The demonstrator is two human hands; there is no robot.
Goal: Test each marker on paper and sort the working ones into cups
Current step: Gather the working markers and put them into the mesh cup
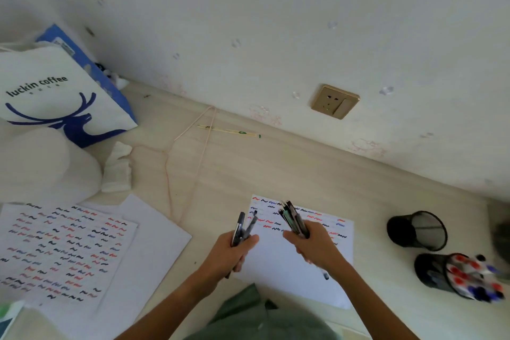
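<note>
Under both our hands lies the test sheet (300, 254), its top rows scribbled. Our left hand (234, 250) clenches a few markers (244, 225); our right hand (314, 246) grips a thicker bundle (292, 218). We judge testing is mid-way: next, single one out and scribble. Right of us stand two mesh cups, one empty (416, 230), one filled (441, 274).

The words "luckin coffee" are printed in dark letters on a white paper bag (55, 96), above a blue deer-head logo. No other text can be read.
</note>
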